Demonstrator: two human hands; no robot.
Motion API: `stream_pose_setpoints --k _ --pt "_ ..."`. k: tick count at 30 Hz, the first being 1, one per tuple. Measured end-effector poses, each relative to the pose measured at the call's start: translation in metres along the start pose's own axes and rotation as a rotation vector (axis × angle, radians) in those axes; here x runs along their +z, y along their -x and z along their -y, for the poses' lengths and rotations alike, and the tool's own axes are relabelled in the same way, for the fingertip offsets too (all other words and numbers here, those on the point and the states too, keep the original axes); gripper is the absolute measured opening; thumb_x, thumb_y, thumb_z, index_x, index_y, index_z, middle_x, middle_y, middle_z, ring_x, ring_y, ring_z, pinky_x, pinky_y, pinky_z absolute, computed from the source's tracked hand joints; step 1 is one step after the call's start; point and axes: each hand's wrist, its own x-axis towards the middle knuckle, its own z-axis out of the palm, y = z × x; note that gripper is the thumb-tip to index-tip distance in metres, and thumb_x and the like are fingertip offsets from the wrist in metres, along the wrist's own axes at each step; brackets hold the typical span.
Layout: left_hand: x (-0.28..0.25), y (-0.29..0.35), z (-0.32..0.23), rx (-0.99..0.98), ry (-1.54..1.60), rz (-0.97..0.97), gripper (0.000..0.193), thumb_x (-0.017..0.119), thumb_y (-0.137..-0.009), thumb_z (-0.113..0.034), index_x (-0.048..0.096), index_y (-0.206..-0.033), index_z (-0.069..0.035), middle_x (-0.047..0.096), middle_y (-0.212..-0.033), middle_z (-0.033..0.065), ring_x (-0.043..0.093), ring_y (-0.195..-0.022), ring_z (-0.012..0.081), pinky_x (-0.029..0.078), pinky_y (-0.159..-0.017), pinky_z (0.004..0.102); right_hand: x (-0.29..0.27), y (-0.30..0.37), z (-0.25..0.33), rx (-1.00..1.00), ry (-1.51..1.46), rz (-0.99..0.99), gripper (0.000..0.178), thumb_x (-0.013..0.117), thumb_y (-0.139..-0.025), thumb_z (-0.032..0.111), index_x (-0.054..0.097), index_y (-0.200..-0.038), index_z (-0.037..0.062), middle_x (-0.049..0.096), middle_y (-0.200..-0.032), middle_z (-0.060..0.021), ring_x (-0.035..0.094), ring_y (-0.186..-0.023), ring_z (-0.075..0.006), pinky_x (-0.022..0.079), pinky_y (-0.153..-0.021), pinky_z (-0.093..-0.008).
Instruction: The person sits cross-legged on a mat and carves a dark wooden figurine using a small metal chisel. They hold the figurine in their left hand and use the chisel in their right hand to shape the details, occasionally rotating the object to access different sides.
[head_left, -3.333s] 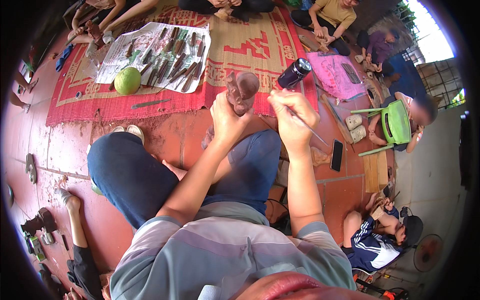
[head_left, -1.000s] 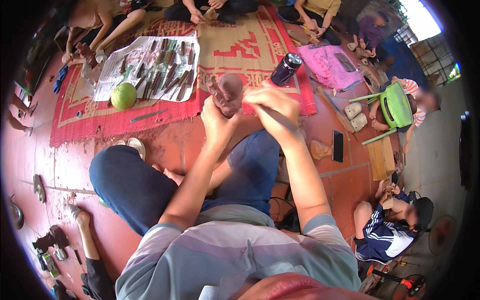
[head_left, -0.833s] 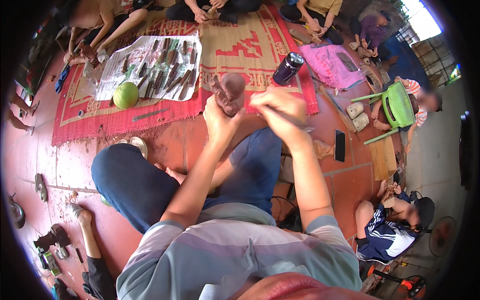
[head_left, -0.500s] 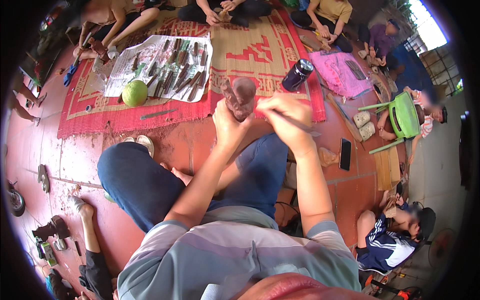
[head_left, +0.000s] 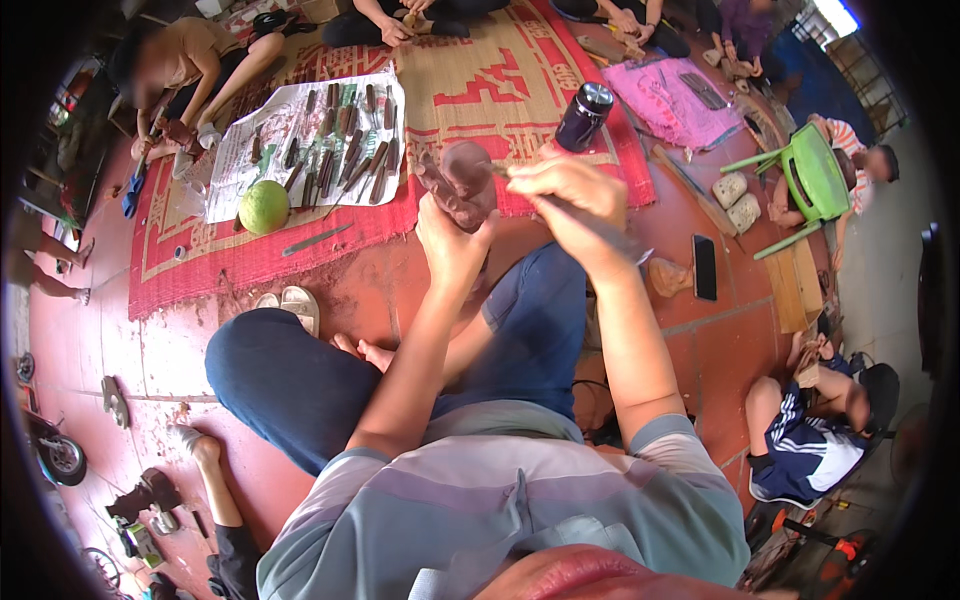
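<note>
Spreading beneath you, the red tiled floor (head_left: 265, 480) carries the red-and-tan patterned mat (head_left: 450, 65), its near edge just beyond your knees. The white sheet (head_left: 235, 150) lies on the mat's left part, with many dark-handled tools (head_left: 350, 155) across it. Past the mat's right edge you have the pink cloth (head_left: 650, 100) and, farther right on the floor, the green chair (head_left: 818, 172).

Your brown carved figure (head_left: 460, 185) is held up, roughly upright, in front of the mat's near edge. The dark bottle (head_left: 585, 117) stands on the mat, near its right edge. Your left hand (head_left: 455, 245) is clamped around the figure below its rounded top. Your right hand (head_left: 575, 185) has its fingers pinched together on the slim tool (head_left: 605, 232), 1 end pointing at the figure's right side; whether that tip touches, you cannot tell.

The green fruit (head_left: 264, 207) sits on the sheet's near edge, toward its left corner. Right of your right forearm, the phone (head_left: 705, 267) lies on the floor, just beside 1 brown wooden piece (head_left: 669, 277).
</note>
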Motion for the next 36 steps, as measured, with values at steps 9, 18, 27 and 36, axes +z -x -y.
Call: stream_pose_setpoints --k 9,18,27,36 --pt "0.007 0.002 0.01 -0.017 0.022 0.014 0.062 0.082 -0.06 -0.021 0.046 -0.106 0.001 0.057 -0.095 0.0206 0.058 -0.092 0.04 0.046 -0.08 0.0486 -0.006 0.004 -0.028 -0.131 0.012 0.159 0.006 0.068 -0.076 0.012 0.066 -0.079 0.008 0.069 -0.081 -0.0046 0.067 -0.075 -0.0234 0.053 -0.068 -0.0322" --pt "0.007 0.003 0.019 0.002 0.073 0.035 0.07 0.082 -0.06 -0.021 0.043 -0.113 0.001 0.057 -0.1 0.0216 0.058 -0.092 0.0395 0.047 -0.081 0.0469 -0.005 0.013 -0.025 -0.005 -0.059 0.097 0.006 0.07 -0.077 0.008 0.07 -0.083 0.0072 0.071 -0.085 -0.0069 0.068 -0.084 -0.0216 0.05 -0.091 -0.0396" --pt "0.01 0.002 0.026 0.008 0.09 0.069 0.085 0.082 -0.062 -0.019 0.036 -0.129 0.003 0.054 -0.113 0.0232 0.055 -0.107 0.0385 0.044 -0.092 0.0453 0.004 0.011 -0.033 -0.079 -0.08 0.024 0.006 0.07 -0.074 0.01 0.067 -0.078 0.0091 0.067 -0.077 -0.0046 0.064 -0.071 -0.0244 0.051 -0.064 -0.0338" --pt "0.009 0.003 0.026 -0.043 0.206 0.087 0.083 0.081 -0.063 -0.018 0.036 -0.129 0.003 0.052 -0.111 0.0216 0.055 -0.106 0.0367 0.045 -0.092 0.0439 0.005 0.009 -0.027 -0.023 -0.004 0.063 0.006 0.07 -0.074 0.013 0.065 -0.075 0.0099 0.066 -0.074 -0.0036 0.064 -0.07 -0.0233 0.051 -0.062 -0.0335"
